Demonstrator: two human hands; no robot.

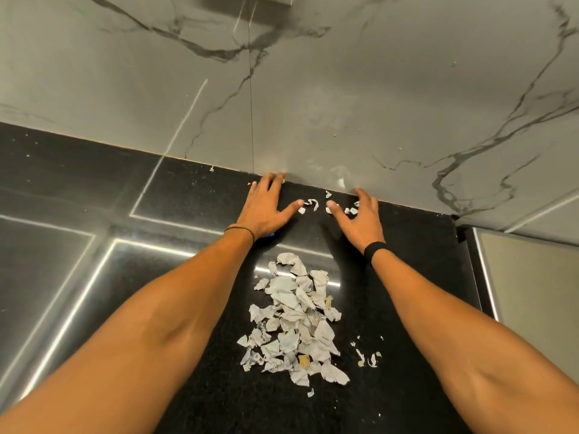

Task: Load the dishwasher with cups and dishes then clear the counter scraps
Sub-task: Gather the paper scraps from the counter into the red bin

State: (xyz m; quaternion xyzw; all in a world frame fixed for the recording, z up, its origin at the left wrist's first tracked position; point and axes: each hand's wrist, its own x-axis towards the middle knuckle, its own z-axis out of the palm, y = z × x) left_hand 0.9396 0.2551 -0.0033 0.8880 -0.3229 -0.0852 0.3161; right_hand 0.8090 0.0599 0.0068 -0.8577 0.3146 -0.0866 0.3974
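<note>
scraps (314, 205) between left hand (265, 208) — right hand (360, 218)

A grey marble-look wall (344, 89) fills the upper half, dark veins running across it and a thin vertical seam (251, 104) splitting two panels. Below sits the black speckled surface (194, 189), glossy, meeting the wall in a straight slanting line. Bright strip-light reflections (78, 296) draw rectangular outlines across the left side. At right, a pale panel (532, 292) with a metal edge drops away.
</note>
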